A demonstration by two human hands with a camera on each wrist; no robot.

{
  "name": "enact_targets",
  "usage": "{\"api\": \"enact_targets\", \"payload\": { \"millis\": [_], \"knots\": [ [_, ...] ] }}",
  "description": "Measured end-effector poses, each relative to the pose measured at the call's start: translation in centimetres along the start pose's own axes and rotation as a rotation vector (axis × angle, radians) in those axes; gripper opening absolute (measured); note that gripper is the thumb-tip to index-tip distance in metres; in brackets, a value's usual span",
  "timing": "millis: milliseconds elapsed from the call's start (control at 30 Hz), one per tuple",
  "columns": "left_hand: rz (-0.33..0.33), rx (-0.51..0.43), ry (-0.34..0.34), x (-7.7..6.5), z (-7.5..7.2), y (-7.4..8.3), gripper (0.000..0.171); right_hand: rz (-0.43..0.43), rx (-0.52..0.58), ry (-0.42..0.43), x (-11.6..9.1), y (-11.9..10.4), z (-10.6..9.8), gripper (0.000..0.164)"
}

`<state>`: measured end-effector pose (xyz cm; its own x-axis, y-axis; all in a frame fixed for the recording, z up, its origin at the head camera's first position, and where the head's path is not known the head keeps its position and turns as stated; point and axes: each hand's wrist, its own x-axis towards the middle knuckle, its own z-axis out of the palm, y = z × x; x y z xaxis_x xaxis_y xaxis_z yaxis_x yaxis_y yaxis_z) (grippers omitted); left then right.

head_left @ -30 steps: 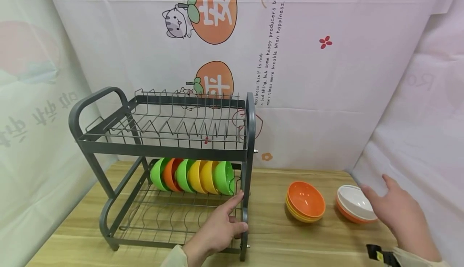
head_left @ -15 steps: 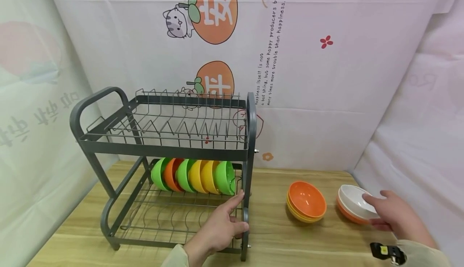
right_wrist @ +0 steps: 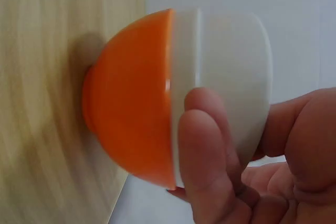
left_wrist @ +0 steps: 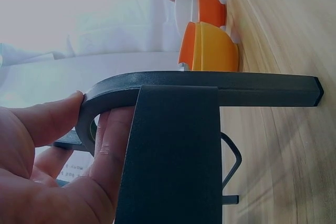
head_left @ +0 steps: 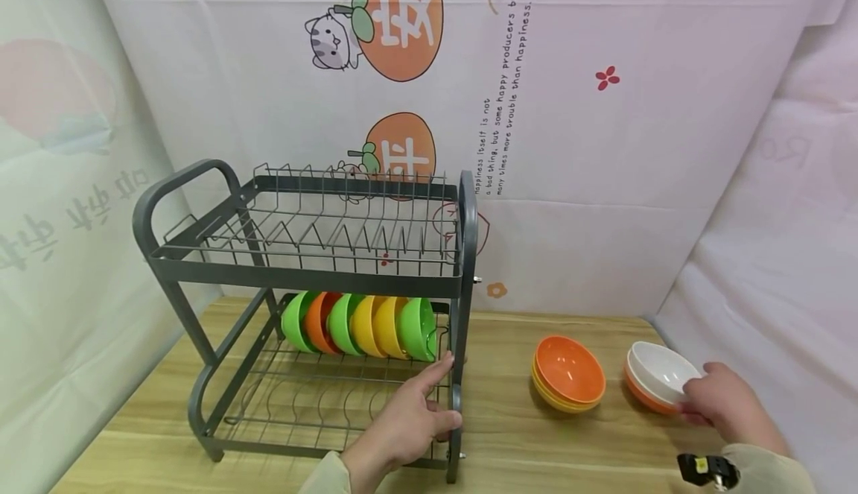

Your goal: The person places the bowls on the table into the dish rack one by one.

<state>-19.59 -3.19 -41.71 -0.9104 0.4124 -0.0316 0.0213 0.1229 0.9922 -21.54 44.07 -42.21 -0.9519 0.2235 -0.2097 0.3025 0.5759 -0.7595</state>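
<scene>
My left hand point(head_left: 405, 423) grips the right side frame of a dark grey two-tier dish rack point(head_left: 304, 279), thumb and fingers round its curved bar in the left wrist view. On the right, my right hand point(head_left: 724, 404) pinches the rim of the upper white bowl point(head_left: 663, 371). In the right wrist view its fingers lie along the outside of that white bowl point(right_wrist: 231, 61), which nests in another white one above an orange bowl point(right_wrist: 134, 98). Part of the thumb is hidden behind the rim.
Several green, orange and yellow bowls point(head_left: 362, 326) stand on edge in a row on the rack's lower tier. Between rack and right hand sits a stack topped by an orange bowl point(head_left: 570, 369), with yellow below. White printed cloth point(head_left: 570, 144) surrounds the wooden table point(head_left: 523, 442).
My right hand has come down from above the white bowl and now pinches its rim at the right side. The left hand keeps its place on the rack.
</scene>
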Motion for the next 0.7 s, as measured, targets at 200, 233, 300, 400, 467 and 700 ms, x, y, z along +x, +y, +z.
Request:
{"api": "enact_targets", "payload": {
  "millis": [200, 233, 300, 400, 467, 700],
  "knots": [
    [0.006, 0.004, -0.002, 0.01, 0.03, 0.08, 0.080, -0.021, -0.054, 0.034, 0.13, 0.38, 0.12, 0.074],
    [0.007, 0.007, 0.000, 0.00, 0.04, 0.11, 0.079, -0.014, -0.023, 0.032, 0.11, 0.34, 0.23, 0.075],
    [0.007, 0.014, 0.006, 0.00, 0.08, 0.12, 0.079, 0.017, 0.052, 0.018, 0.12, 0.28, 0.49, 0.079],
    [0.006, 0.021, 0.009, 0.00, 0.11, 0.11, 0.079, 0.072, 0.162, -0.016, 0.26, 0.31, 0.81, 0.084],
    [0.005, 0.018, 0.008, -0.01, 0.11, 0.09, 0.079, 0.085, 0.172, -0.038, 0.37, 0.48, 0.89, 0.084],
    [0.004, 0.004, 0.006, -0.07, 0.06, 0.14, 0.079, 0.024, 0.022, -0.006, 0.43, 0.97, 0.47, 0.071]
  ]
}}
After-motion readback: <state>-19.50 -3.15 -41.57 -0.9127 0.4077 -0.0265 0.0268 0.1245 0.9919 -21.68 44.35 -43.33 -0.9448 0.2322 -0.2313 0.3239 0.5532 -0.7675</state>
